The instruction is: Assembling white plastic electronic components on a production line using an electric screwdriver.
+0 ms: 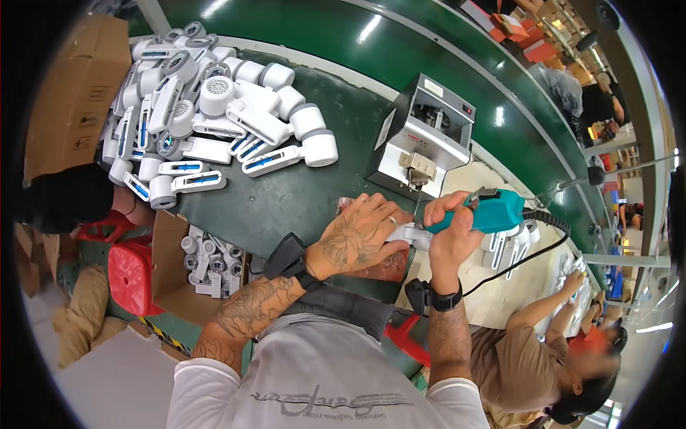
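At the bench's front edge, my left hand (361, 232) is closed on a white handheld fan piece (409, 233), its fingers hiding most of it. A reddish-brown pad (386, 269) lies beneath that hand. My right hand (455, 227) grips a teal electric screwdriver (499, 211), held lying sideways with its front end toward the fan piece. The tip is hidden behind my fingers, so I cannot tell whether it touches. Behind both hands stands a grey metal screw feeder (423, 139). A heap of white handheld fans (214, 96), several with blue inside their open handles, covers the bench's far left.
A black cord (554, 223) curls from the screwdriver over the pale surface (468, 286), near more white pieces (511, 247). Lower left are an open carton (171, 275) of fan parts and a red stool (131, 275). A co-worker (525, 357) sits close on my right.
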Demonstrator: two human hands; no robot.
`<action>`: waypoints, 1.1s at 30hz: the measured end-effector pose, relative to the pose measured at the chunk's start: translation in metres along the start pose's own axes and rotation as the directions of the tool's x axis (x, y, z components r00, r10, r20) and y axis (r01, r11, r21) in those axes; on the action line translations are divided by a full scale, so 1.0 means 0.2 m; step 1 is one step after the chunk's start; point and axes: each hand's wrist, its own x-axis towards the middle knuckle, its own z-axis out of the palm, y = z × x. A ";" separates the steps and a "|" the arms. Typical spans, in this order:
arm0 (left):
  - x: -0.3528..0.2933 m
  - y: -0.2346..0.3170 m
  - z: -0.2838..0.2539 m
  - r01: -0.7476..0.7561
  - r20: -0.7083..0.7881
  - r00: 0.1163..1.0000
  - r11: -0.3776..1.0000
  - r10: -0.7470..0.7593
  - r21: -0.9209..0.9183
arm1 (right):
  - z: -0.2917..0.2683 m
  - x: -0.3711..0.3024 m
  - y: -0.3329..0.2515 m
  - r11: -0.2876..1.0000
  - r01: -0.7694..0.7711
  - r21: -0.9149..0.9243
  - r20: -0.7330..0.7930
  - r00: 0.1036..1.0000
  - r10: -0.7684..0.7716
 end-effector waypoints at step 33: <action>-0.02 -0.01 -0.02 -0.036 -0.077 0.996 0.999 0.033 -0.030 | 0.17 0.21 0.01 0.977 0.166 0.136 0.054 0.983 -0.175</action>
